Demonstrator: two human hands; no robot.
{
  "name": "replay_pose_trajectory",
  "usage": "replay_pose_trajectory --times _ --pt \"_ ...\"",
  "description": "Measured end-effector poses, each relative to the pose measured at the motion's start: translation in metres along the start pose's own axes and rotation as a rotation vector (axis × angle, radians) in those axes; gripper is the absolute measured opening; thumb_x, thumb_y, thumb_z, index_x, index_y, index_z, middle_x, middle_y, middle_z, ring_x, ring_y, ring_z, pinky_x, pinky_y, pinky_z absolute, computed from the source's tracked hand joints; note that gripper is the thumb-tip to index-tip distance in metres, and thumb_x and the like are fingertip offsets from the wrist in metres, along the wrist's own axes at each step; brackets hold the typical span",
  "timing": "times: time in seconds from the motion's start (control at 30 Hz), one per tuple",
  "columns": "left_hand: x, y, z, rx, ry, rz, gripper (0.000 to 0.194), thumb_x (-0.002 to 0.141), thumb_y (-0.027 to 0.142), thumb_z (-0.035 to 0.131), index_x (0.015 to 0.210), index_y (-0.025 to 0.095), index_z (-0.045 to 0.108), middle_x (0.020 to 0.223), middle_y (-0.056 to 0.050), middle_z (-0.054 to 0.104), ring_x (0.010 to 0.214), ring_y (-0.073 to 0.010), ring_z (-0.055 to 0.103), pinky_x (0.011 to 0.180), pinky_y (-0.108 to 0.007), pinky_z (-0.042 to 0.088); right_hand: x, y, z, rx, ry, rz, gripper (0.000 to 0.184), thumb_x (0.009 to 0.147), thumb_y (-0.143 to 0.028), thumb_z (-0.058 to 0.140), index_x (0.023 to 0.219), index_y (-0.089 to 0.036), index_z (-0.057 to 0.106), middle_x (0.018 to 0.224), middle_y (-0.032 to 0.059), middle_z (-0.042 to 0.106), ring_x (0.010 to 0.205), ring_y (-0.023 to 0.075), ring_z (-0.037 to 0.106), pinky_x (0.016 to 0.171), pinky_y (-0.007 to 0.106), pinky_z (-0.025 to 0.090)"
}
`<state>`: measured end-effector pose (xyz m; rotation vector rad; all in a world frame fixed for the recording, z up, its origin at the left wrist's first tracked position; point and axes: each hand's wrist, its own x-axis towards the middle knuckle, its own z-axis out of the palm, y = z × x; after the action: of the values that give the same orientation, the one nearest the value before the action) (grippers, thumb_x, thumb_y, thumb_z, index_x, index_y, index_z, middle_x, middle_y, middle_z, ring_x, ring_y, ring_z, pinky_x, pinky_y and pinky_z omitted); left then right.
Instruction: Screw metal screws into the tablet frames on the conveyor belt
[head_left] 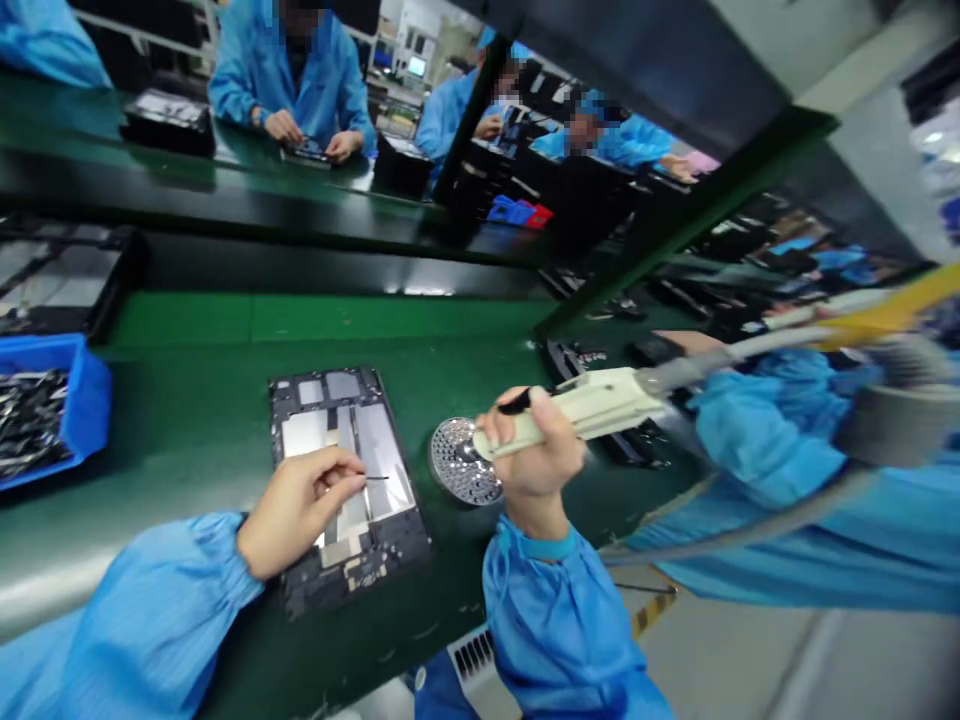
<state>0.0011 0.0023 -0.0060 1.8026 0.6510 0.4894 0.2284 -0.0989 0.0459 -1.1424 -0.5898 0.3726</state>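
A tablet with its insides exposed [390, 440] lies on the green bench, its grey panels and circuit parts facing up. Over its middle, my left hand [300, 500] pinches a thin dark strip [377, 478] between thumb and fingertips. My right hand [536, 455] is closed around a cream electric screwdriver [600, 405], held almost level, with its cable end pointing right. Just under the screwdriver's front end sits a round silver dish [450, 460] with a dimpled surface. The screwdriver's tip is hard to make out.
A blue bin [90, 400] full of small dark parts stands at the left, before a stack of opened tablets [60, 275]. Dark parts [637, 445] lie right of the screwdriver. A slanted green post [675, 230] rises behind. Co-workers in blue sit across and at the right.
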Motion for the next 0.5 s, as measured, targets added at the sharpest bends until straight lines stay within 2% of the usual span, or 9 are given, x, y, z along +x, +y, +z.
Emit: replay_pose_trajectory --times 0.1,0.2,0.37,0.5 --pt "0.003 0.004 -0.012 -0.021 0.052 -0.078 0.033 0.086 0.051 0.069 0.089 0.019 0.076 0.074 -0.004 0.073 0.061 -0.0172 0.063 0.057 -0.026 0.05 0.001 0.017 -0.001 0.019 0.05 0.033 0.04 0.071 -0.058 0.084 0.07 -0.022 0.068 0.04 -0.0082 0.044 0.034 0.01 0.041 0.044 0.029 0.046" --pt "0.01 0.007 -0.029 0.042 0.17 -0.12 0.038 0.079 0.057 0.074 0.087 0.02 0.076 0.084 -0.006 0.078 0.067 -0.0197 0.068 0.061 -0.028 0.054 -0.002 0.024 0.001 0.001 0.052 0.063 0.038 0.072 -0.057 0.082 0.067 -0.024 0.065 0.039 -0.0079 0.044 0.035 0.0116 0.044 0.046 0.032 0.051" --pt "0.022 0.006 -0.058 0.164 0.346 -0.177 0.043 0.073 0.062 0.076 0.087 0.022 0.076 0.067 -0.001 0.07 0.057 -0.0169 0.059 0.056 -0.028 0.047 -0.001 0.029 0.004 -0.049 0.029 0.039 0.038 0.076 -0.051 0.08 0.06 -0.026 0.056 0.039 -0.0071 0.046 0.039 0.014 0.05 0.061 0.039 0.062" --pt "0.029 0.0 -0.07 0.186 0.448 -0.21 0.037 0.074 0.058 0.078 0.088 0.024 0.076 0.063 0.0 0.064 0.057 -0.0165 0.054 0.053 -0.028 0.042 -0.001 0.03 0.004 -0.045 0.014 0.032 0.039 0.076 -0.05 0.08 0.059 -0.025 0.055 0.039 -0.0073 0.046 0.04 0.0143 0.053 0.068 0.041 0.064"
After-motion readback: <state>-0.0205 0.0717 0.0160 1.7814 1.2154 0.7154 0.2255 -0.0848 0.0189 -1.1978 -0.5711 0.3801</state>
